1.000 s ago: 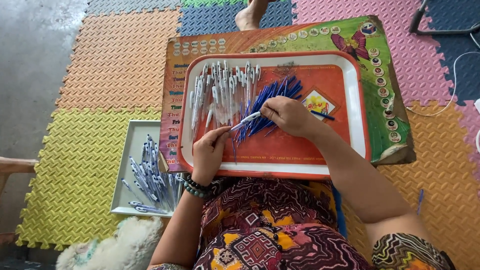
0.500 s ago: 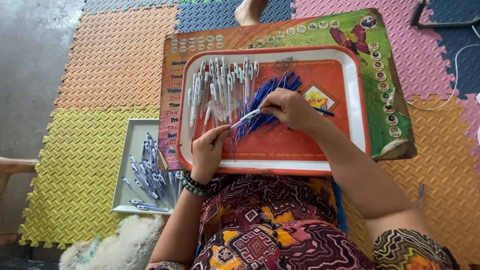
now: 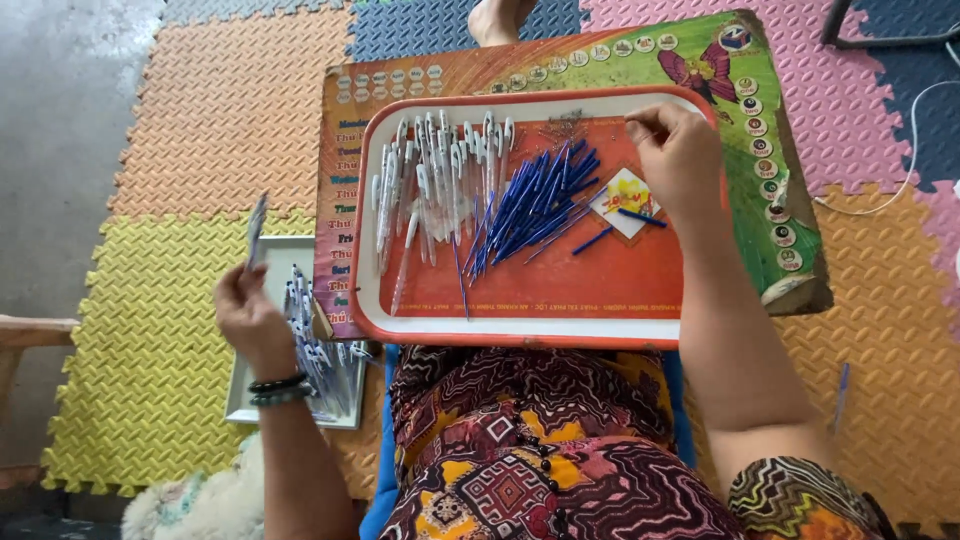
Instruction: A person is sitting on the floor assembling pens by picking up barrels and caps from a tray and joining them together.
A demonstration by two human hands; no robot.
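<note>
Head view: bumpy foam floor mats [image 3: 180, 150] in orange, yellow, pink and blue lie under everything. On them sits a colourful flat board [image 3: 770, 150], and on that a smooth orange plastic tray [image 3: 560, 300] with a white rim. A heap of thin blue ink tubes [image 3: 535, 205] lies in the middle, clear pen shells [image 3: 430, 180] to its left. Left, near, a small white tray [image 3: 262, 300] holds finished pens. The left hand [image 3: 250, 315] holds one pen [image 3: 256, 228] upright above it. The right hand [image 3: 680, 155] pinches narrow at the tray's far edge.
</note>
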